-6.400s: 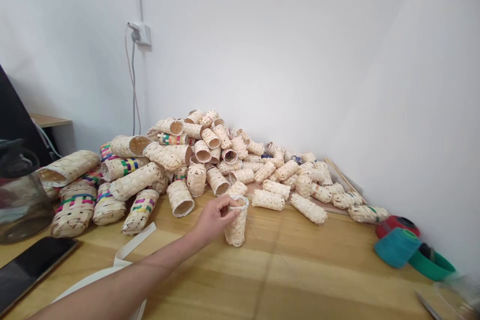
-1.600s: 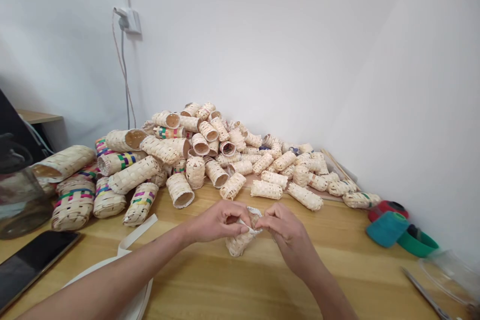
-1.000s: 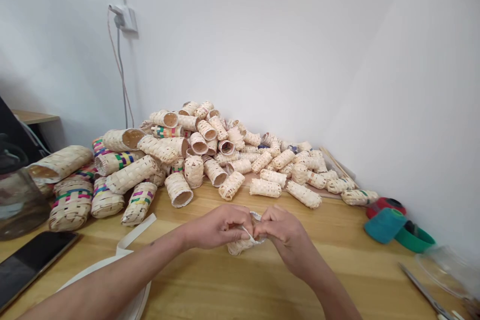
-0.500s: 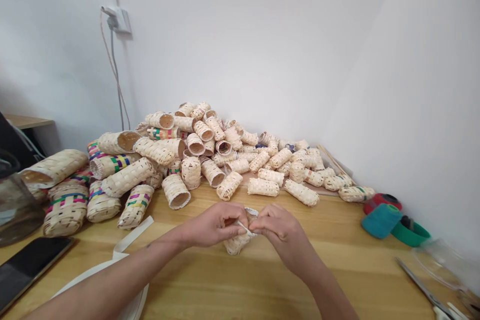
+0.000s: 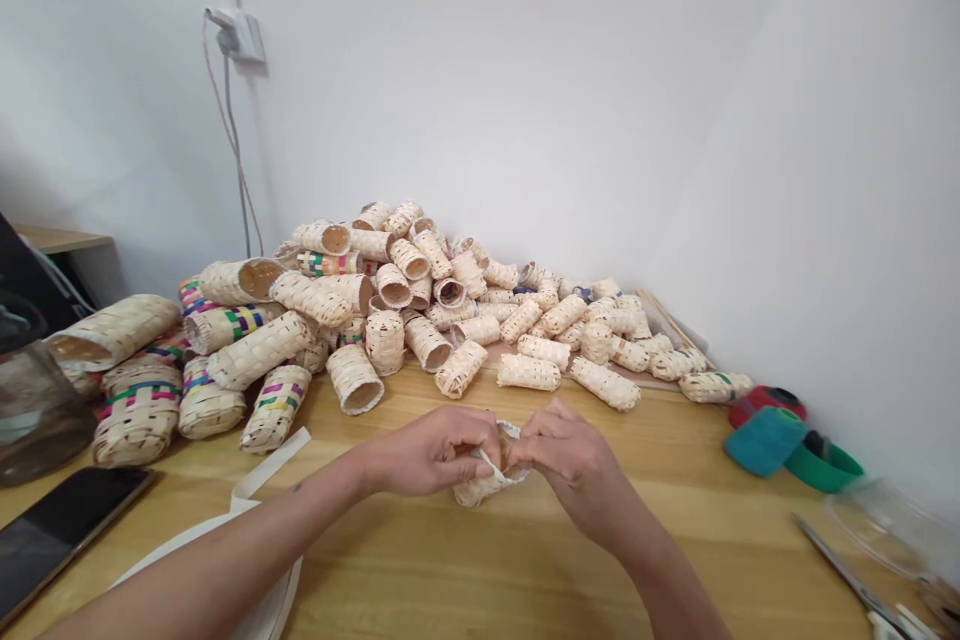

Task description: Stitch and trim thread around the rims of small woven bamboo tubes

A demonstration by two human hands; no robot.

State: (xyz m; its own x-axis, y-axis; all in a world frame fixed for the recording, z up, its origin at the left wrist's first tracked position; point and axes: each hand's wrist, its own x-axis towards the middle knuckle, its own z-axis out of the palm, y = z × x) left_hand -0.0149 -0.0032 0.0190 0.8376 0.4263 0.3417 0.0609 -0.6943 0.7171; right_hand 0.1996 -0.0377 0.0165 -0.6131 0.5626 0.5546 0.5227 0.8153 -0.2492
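Head view: at lower centre of the frame, a small woven cup (image 5: 474, 494) tilts over the bench (image 5: 450, 585), its pale-rimmed mouth between the two hands. The left hand (image 5: 442, 450) has its grip pinched on the near rim. The right hand (image 5: 564, 455) bends its fingertips into the mouth from the other side; they are partly hidden, so I cannot tell whether that grip is closed on anything. Working this edge well probably calls for a steady left pinch and small, light right-hand movements, since thin weave may crease or split.

Most containers sit in the heap of woven cups (image 5: 386, 344) at centre left; mouths facing the camera show only tan inner walls. Far left, a glass jar (image 5: 46, 440) is too dim to read inside. A clear plastic container (image 5: 889, 532), lower right, is blurred, its contents unclear.
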